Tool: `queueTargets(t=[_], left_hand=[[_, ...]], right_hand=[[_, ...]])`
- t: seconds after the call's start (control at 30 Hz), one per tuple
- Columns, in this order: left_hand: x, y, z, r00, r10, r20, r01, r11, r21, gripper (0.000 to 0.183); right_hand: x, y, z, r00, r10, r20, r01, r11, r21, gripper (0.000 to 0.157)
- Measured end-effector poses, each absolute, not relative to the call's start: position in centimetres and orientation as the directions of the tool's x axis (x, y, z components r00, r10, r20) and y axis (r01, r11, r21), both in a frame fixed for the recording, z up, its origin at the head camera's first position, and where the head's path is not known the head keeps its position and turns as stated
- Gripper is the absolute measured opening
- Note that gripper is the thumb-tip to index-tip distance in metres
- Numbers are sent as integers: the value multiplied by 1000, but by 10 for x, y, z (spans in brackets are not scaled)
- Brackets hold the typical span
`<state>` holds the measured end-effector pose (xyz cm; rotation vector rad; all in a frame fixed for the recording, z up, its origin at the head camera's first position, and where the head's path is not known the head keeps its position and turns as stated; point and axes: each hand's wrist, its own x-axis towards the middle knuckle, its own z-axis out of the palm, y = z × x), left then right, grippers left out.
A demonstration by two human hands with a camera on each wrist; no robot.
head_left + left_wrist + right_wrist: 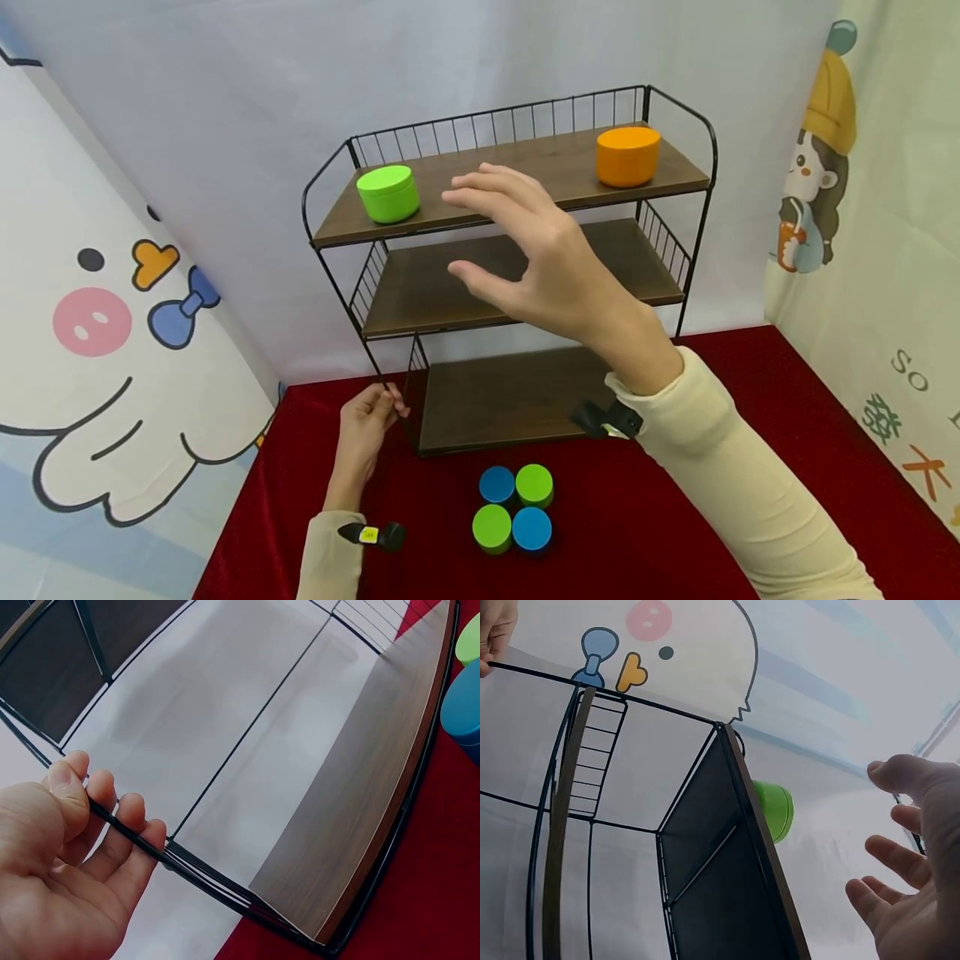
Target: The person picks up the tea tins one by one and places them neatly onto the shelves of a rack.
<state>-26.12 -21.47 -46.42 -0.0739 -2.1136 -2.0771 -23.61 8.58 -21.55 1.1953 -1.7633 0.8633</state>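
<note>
A three-tier shelf rack (517,279) with brown boards and a black wire frame stands on the red cloth. My left hand (367,421) grips its front left post low down; in the left wrist view the fingers (131,814) curl round the black rod. In front of the top board my right hand (525,237) is raised, holding nothing, its fingers spread from the thumb. On that board a green round container (388,194) sits at the left end and an orange one (628,157) at the right end. The right wrist view shows the green container (776,810) beyond the board's edge.
Before the rack, on the red cloth (637,533), two blue containers (532,529) and two green containers (492,528) stand close together in a square. A white curtain hangs behind, with printed cartoon sheets (97,325) at either side.
</note>
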Motion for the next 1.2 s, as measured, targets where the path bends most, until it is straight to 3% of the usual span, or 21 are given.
queueTargets(t=[0.2, 0.57, 0.7, 1.2], left_hand=[[-261, -213, -464, -983, -92, 161, 159, 34, 987, 22], [-261, -214, -464, -982, -97, 161, 158, 43, 987, 23], [-261, -214, -465, -982, -94, 163, 161, 32, 986, 22], [-262, -214, -464, -983, -101, 151, 148, 34, 988, 22]], right_hand=[[-238, 89, -222, -167, -411, 896, -963, 264, -58, 47], [-237, 92, -245, -150, -431, 890, -972, 229, -53, 46], [-229, 97, -262, -176, -443, 879, -972, 217, -86, 47], [-214, 113, -350, -385, -509, 769, -921, 262, -288, 47]])
